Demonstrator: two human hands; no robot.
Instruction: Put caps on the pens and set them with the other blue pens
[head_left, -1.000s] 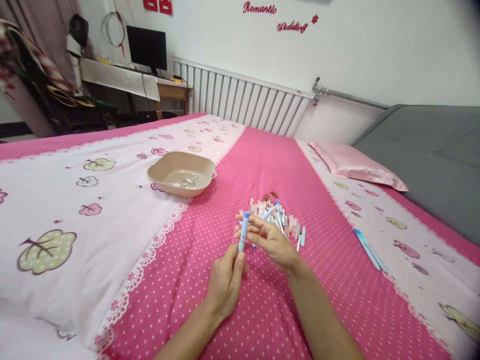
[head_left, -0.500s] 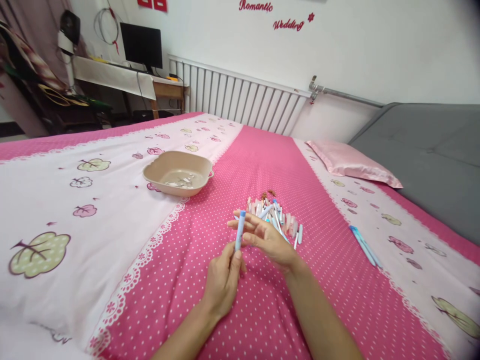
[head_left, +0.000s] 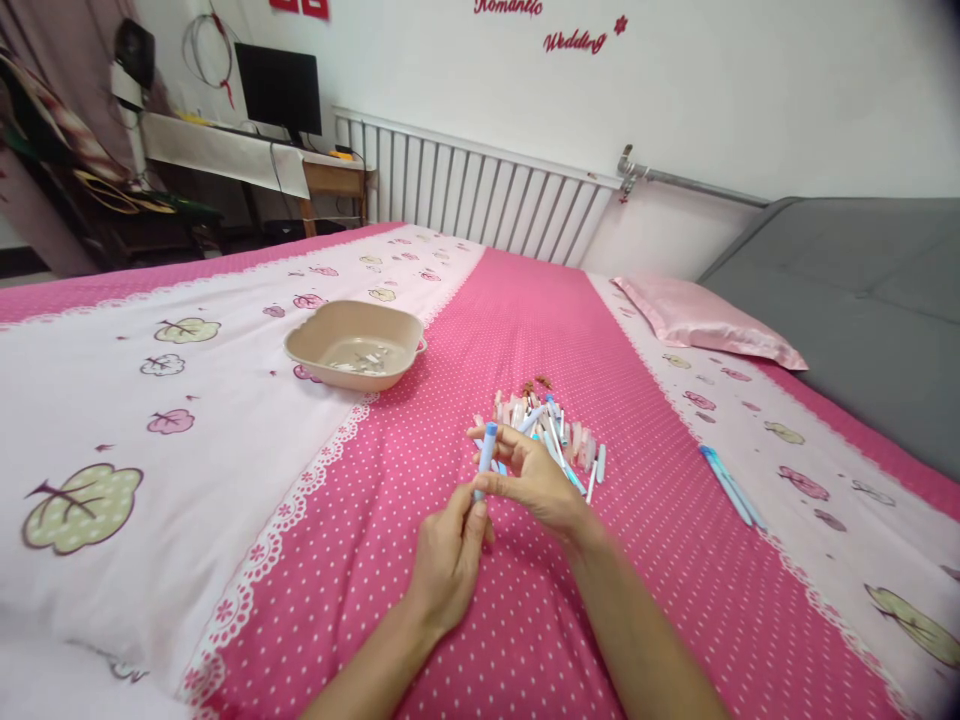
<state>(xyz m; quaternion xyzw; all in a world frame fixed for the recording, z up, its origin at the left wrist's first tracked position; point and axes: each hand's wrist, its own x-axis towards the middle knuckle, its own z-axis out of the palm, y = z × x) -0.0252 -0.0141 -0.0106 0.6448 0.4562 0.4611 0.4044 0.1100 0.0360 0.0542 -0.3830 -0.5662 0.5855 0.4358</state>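
Left hand [head_left: 450, 555] grip closed on the lower end of the blue pen [head_left: 487, 452], right hand [head_left: 536, 480] pinching it just above, so the pen is braced upright over the bed [head_left: 525, 320], just beside the pen pile [head_left: 559, 430], beige bowl [head_left: 356, 345] well apart.

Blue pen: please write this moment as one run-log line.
left hand: grips blue pen | right hand: pinches it | pen pile: behind hands
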